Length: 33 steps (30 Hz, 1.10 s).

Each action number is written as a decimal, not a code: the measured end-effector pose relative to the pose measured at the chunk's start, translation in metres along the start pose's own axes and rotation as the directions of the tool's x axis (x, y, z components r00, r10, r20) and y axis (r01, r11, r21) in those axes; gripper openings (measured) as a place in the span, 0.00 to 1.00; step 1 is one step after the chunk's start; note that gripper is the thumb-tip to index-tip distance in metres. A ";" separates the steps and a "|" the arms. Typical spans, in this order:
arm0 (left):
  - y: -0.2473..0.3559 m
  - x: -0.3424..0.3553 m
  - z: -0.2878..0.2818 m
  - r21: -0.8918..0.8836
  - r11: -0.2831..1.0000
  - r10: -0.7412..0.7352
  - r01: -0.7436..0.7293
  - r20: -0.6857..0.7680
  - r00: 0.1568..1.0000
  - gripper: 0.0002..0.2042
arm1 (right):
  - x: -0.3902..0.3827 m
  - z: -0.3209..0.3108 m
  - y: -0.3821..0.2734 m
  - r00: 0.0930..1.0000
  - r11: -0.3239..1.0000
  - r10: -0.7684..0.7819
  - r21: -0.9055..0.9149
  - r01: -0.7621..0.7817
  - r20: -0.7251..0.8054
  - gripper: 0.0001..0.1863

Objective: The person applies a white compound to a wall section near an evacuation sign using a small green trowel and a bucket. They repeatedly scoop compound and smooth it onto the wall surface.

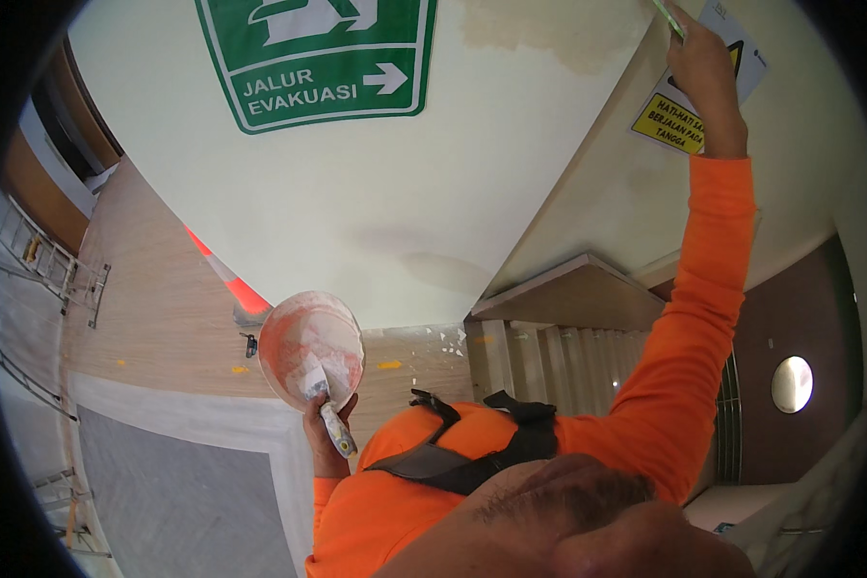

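From here I see a pale wall [356, 212] with a green sign [328, 67], and a staircase [568, 371] beyond its corner. Low before the wall, by the person's chest, is a round pinkish bucket [275, 352], smeared inside with white paste. The left hand [319, 433] grips its near rim, a paste-spattered scraper [338, 430] slanting into it. High up, the right hand [707, 69] is clenched around a slim green tool [669, 17], partly out of sight.

I see the person's right arm [708, 260] stretched far out from the shoulder – wrist bare below the cuff, right hand [706, 72] closed tight – while the left hand [316, 433] sits close before the torso, its fingers curled in a grip.
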<state>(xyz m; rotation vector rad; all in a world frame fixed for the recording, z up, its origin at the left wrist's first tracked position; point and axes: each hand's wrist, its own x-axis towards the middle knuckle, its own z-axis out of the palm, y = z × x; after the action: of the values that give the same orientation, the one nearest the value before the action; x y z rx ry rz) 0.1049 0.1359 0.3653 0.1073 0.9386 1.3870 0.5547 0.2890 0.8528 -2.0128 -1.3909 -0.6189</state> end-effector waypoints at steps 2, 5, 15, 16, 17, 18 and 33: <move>-0.002 0.001 -0.001 0.003 1.000 0.001 -0.001 0.002 1.000 0.23 | 0.004 0.010 0.006 0.998 0.998 -0.013 -0.065 0.017 0.056 0.27; 0.004 0.006 0.007 0.021 1.000 -0.009 0.008 0.019 1.000 0.24 | 0.022 0.051 0.064 0.993 0.975 -0.119 -0.185 0.121 0.025 0.27; 0.000 0.016 0.020 0.052 0.999 -0.003 0.002 0.015 1.000 0.24 | -0.005 0.090 0.085 0.966 0.961 -0.260 -0.100 0.258 -0.007 0.28; 0.001 0.018 0.019 0.053 0.999 -0.005 0.004 0.015 1.000 0.24 | -0.009 0.092 0.087 0.958 0.955 -0.285 -0.095 0.281 -0.032 0.29; 0.001 0.019 0.018 0.054 0.998 -0.008 0.007 0.016 1.000 0.24 | -0.014 0.092 0.088 0.965 0.961 -0.261 -0.096 0.260 0.005 0.29; 0.003 0.016 0.018 0.053 0.999 -0.002 0.002 0.007 1.000 0.24 | -0.023 0.094 0.081 0.969 0.966 -0.242 -0.087 0.245 0.045 0.29; 0.041 0.008 -0.034 0.049 0.999 -0.001 0.002 -0.005 1.000 0.27 | -0.038 0.077 0.030 0.989 0.989 -0.139 -0.063 0.136 -0.049 0.27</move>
<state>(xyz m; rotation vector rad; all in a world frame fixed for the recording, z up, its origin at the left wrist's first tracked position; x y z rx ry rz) 0.0513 0.1375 0.3627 0.1404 0.9769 1.3637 0.5732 0.3105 0.7665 -1.9430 -1.5046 -0.7774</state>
